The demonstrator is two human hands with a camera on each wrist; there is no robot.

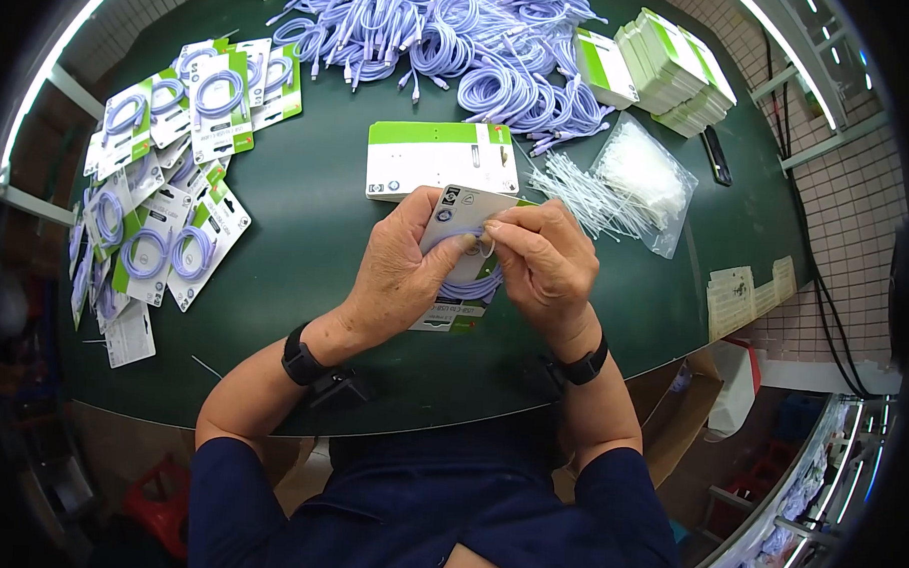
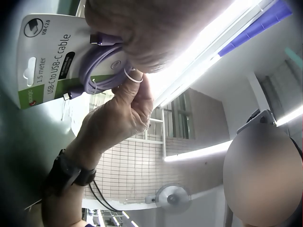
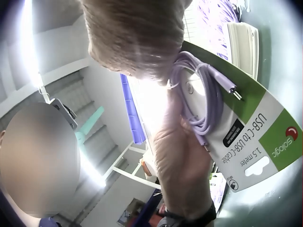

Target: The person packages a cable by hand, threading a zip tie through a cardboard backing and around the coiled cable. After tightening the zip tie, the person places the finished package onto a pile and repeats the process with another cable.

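My left hand [image 1: 390, 272] grips a white and green printed cable card [image 2: 47, 52], labelled USB-C to USB-C cable, by its side. A coil of lilac USB-C cable [image 3: 208, 99] lies against the card's face, both plugs showing. Through the card and round the coil runs a thin white cable tie [image 2: 133, 78], bent into a loop. The fingertips of my right hand [image 1: 546, 257] pinch this tie, close beside my left thumb. Card and coil are held up over the table in front of my body, and my fingers hide part of the coil.
Finished-looking cable cards [image 1: 221, 96] lie heaped at the left. Loose lilac cables [image 1: 423, 33] fill the back. A stack of blank-backed cards [image 1: 439, 163] stands ahead, with white cable ties [image 1: 588, 194] and their plastic bag [image 1: 658, 181] beside it. More card stacks [image 1: 672, 66] stand back right.
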